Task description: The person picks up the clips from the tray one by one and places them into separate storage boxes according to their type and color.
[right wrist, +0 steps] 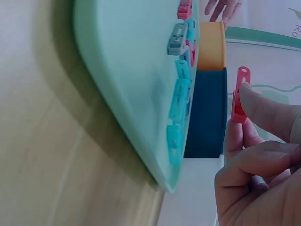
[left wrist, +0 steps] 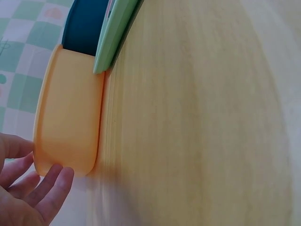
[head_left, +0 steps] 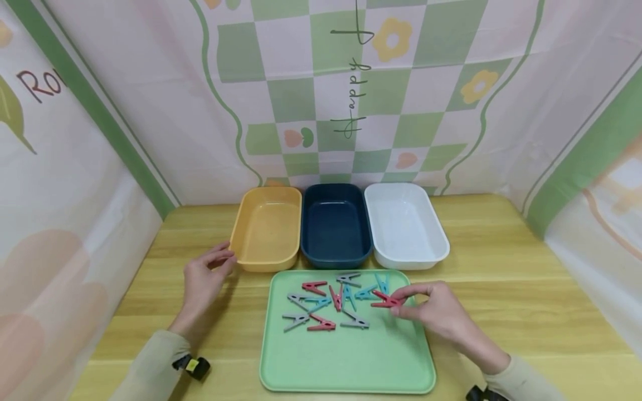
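In the head view, my right hand (head_left: 436, 309) pinches a red clothespin (head_left: 385, 299) between thumb and fingers above the right side of the green tray (head_left: 346, 362). The right wrist view shows that red clothespin (right wrist: 241, 94) raised off the tray. Several grey, red and blue clothespins lie scattered on the tray's far half, among them a grey clothespin (head_left: 355, 319) and a blue clothespin (head_left: 366, 292). My left hand (head_left: 204, 278) is at the near left corner of the yellow bin (head_left: 268, 263); its loosely extended fingers (left wrist: 55, 193) touch the bin's outside.
Beside the yellow bin stand a dark blue bin (head_left: 336, 259) and a white bin (head_left: 411, 260), side by side behind the tray. All rest on a wooden table (head_left: 501, 267). A patterned cloth (head_left: 341, 100) hangs behind and along both sides.
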Demonstrator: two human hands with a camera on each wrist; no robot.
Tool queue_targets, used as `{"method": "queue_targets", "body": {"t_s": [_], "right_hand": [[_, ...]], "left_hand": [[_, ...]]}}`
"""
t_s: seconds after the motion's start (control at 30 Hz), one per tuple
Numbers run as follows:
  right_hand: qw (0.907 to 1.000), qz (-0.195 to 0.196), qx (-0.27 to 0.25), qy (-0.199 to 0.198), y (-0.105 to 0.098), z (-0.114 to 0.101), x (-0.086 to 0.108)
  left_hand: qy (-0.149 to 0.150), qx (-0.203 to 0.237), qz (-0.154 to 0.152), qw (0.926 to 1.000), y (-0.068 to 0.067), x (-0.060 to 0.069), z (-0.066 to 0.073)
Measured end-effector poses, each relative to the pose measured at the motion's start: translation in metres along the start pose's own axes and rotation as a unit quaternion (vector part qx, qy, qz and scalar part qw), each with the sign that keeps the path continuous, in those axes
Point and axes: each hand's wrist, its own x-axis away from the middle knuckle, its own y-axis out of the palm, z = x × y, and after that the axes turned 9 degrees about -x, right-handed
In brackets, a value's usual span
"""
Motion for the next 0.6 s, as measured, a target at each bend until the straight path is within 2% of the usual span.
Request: {"method": "queue_targets", "body": {"t_s": [0.6], "right_hand": [[0.9998, 0.003, -0.016, -0.006, -0.001, -0.023, -0.013]], "left_hand": [[-0.029, 0.027, -0.005, 0.9992, 0.001, 0.000, 0.000]]}}
